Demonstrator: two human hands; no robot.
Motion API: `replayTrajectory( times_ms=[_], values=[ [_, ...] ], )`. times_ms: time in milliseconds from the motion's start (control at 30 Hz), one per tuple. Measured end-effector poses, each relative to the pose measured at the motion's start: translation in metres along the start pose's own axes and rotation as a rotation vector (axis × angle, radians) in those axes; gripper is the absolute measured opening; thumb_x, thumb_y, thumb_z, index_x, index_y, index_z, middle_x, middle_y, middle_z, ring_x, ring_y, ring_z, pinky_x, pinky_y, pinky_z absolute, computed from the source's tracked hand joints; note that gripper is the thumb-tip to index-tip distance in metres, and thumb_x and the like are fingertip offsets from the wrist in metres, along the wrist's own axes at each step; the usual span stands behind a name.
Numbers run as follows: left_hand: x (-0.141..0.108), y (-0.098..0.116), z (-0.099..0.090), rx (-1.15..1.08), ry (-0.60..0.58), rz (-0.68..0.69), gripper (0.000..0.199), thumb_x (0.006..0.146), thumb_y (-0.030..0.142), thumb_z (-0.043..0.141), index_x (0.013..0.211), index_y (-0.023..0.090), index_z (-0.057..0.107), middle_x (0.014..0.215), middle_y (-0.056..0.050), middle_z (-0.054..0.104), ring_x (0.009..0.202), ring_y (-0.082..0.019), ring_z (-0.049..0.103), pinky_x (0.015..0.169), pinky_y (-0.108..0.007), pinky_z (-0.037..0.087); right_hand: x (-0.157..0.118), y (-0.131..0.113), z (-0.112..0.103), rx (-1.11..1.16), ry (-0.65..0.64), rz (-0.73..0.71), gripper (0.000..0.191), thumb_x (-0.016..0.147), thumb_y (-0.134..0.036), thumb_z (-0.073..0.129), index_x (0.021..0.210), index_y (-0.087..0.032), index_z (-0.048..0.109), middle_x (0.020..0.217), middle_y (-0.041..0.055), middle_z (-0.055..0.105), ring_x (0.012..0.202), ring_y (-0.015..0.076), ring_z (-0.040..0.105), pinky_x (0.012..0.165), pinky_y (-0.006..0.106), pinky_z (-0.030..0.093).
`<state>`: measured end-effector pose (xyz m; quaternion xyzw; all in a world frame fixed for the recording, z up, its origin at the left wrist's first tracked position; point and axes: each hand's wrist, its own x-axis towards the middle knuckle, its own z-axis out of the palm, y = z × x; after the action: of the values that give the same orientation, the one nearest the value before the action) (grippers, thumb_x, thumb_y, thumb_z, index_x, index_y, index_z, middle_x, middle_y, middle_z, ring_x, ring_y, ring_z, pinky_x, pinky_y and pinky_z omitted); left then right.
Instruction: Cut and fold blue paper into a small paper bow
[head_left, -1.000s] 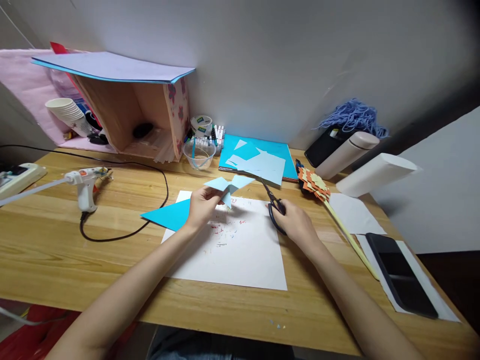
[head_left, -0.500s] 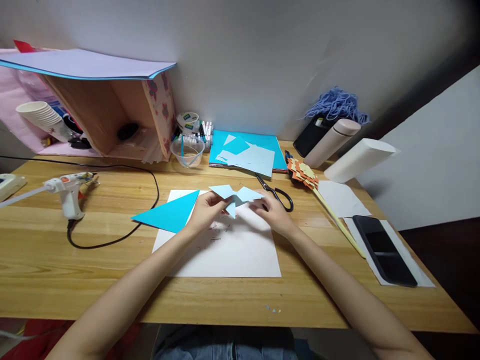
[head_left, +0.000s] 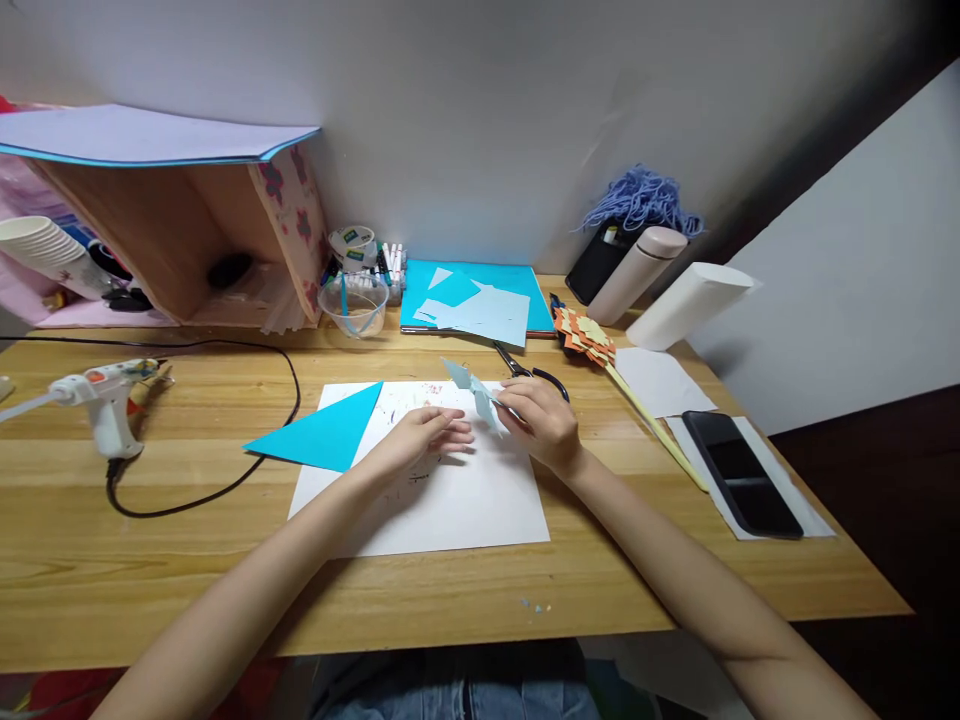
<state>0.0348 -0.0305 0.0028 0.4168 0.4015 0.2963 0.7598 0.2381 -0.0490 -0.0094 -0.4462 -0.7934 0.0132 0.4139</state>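
Observation:
A pale blue paper cutout with pointed petals (head_left: 480, 393) is tilted up on edge, pinched in the fingers of my right hand (head_left: 546, 422). My left hand (head_left: 426, 437) is apart from it, just to the left, with fingers extended and nothing in them. Both hands are over a white sheet of paper (head_left: 450, 510) with small coloured marks. A bright blue folded paper triangle (head_left: 322, 435) overlaps the sheet's left edge. Behind my right hand lie black-handled scissors (head_left: 551, 380), partly covered by the hand.
A glue gun (head_left: 109, 405) with its black cord lies at the left. Behind are an open box (head_left: 289, 230), a plastic cup (head_left: 354, 308) and a blue folder (head_left: 540, 300) bearing paper scraps. At right are an orange paper flower (head_left: 585, 338), a bottle (head_left: 637, 275) and a phone (head_left: 742, 475).
My left hand has let go of the pale blue cutout and opened. My right hand now holds it alone, turned from nearly flat to edge-on. The view has shifted slightly right.

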Motion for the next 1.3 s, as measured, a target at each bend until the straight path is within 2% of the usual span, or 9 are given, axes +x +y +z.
replayTrajectory(
  times_ms=[100, 167, 233, 367, 467, 600, 833, 1033, 1300],
  values=[
    [-0.003, 0.003, 0.003, -0.125, -0.06, -0.087, 0.05, 0.077, 0.057, 0.052, 0.085, 0.01, 0.069, 0.091, -0.017, 0.069, 0.081, -0.02, 0.066, 0.078, -0.03, 0.051, -0.003, 0.009, -0.002, -0.092, -0.099, -0.105, 0.018, 0.087, -0.022, 0.048, 0.091, -0.023, 0.066, 0.09, 0.0084, 0.069, 0.1, 0.0225, 0.061, 0.086, 0.041, 0.049],
    [-0.005, 0.007, 0.005, -0.136, -0.08, -0.056, 0.053, 0.079, 0.06, 0.047, 0.086, 0.012, 0.069, 0.093, -0.016, 0.069, 0.083, -0.02, 0.066, 0.079, -0.031, 0.051, -0.004, 0.01, -0.003, -0.141, -0.18, -0.153, 0.021, 0.089, -0.02, 0.046, 0.094, -0.023, 0.066, 0.093, 0.0083, 0.069, 0.103, 0.0219, 0.06, 0.086, 0.04, 0.05],
    [-0.007, 0.009, 0.006, -0.1, -0.098, -0.007, 0.047, 0.078, 0.055, 0.052, 0.089, 0.012, 0.069, 0.093, -0.014, 0.069, 0.084, -0.021, 0.065, 0.081, -0.032, 0.05, -0.003, 0.008, -0.001, -0.186, -0.222, -0.235, 0.022, 0.09, -0.019, 0.045, 0.096, -0.022, 0.065, 0.093, 0.0082, 0.069, 0.103, 0.0212, 0.06, 0.084, 0.039, 0.051],
    [-0.004, 0.006, 0.003, -0.037, -0.063, 0.011, 0.033, 0.072, 0.04, 0.067, 0.084, 0.01, 0.067, 0.082, -0.011, 0.069, 0.08, -0.019, 0.064, 0.083, -0.032, 0.047, 0.001, 0.0, 0.002, -0.289, -0.098, -0.506, 0.016, 0.087, -0.015, 0.05, 0.094, -0.018, 0.064, 0.086, 0.0071, 0.069, 0.097, 0.0197, 0.062, 0.079, 0.033, 0.054],
    [0.001, -0.001, -0.001, -0.023, -0.017, -0.012, 0.024, 0.067, 0.032, 0.071, 0.073, 0.01, 0.065, 0.073, -0.006, 0.066, 0.072, -0.015, 0.061, 0.078, -0.029, 0.047, 0.004, -0.004, 0.004, -0.327, -0.028, -0.631, 0.012, 0.084, -0.011, 0.054, 0.092, -0.015, 0.063, 0.084, 0.0064, 0.069, 0.092, 0.0189, 0.063, 0.075, 0.031, 0.055],
    [0.004, -0.007, -0.004, -0.022, 0.049, -0.051, 0.018, 0.065, 0.026, 0.071, 0.069, 0.011, 0.062, 0.07, -0.003, 0.061, 0.068, -0.012, 0.057, 0.069, -0.025, 0.046, 0.004, -0.005, 0.004, -0.319, -0.052, -0.649, 0.015, 0.084, -0.009, 0.054, 0.094, -0.017, 0.062, 0.086, 0.0051, 0.07, 0.092, 0.0173, 0.064, 0.075, 0.03, 0.055],
    [0.005, -0.008, -0.008, 0.135, 0.046, -0.022, 0.026, 0.065, 0.035, 0.072, 0.072, 0.011, 0.064, 0.076, -0.005, 0.063, 0.074, -0.013, 0.058, 0.076, -0.028, 0.045, 0.003, -0.006, 0.002, -0.298, -0.038, -0.632, 0.018, 0.082, -0.006, 0.055, 0.097, -0.015, 0.062, 0.086, 0.0053, 0.072, 0.085, 0.0178, 0.066, 0.068, 0.029, 0.056],
    [0.0, 0.0, -0.003, 0.103, 0.092, -0.024, 0.026, 0.063, 0.034, 0.074, 0.068, 0.012, 0.059, 0.075, -0.004, 0.062, 0.075, -0.014, 0.059, 0.075, -0.029, 0.045, 0.001, -0.006, -0.002, -0.247, 0.009, -0.633, 0.021, 0.082, -0.009, 0.056, 0.1, -0.019, 0.063, 0.09, 0.004, 0.072, 0.087, 0.0174, 0.067, 0.072, 0.03, 0.058],
    [-0.003, 0.003, 0.001, 0.125, 0.1, -0.025, 0.025, 0.064, 0.033, 0.073, 0.064, 0.014, 0.057, 0.06, 0.001, 0.057, 0.064, -0.011, 0.056, 0.063, -0.024, 0.041, 0.0, -0.007, -0.003, -0.228, 0.01, -0.641, 0.022, 0.084, -0.01, 0.055, 0.101, -0.021, 0.064, 0.093, 0.0027, 0.073, 0.089, 0.0167, 0.067, 0.071, 0.029, 0.058]
  ],
)
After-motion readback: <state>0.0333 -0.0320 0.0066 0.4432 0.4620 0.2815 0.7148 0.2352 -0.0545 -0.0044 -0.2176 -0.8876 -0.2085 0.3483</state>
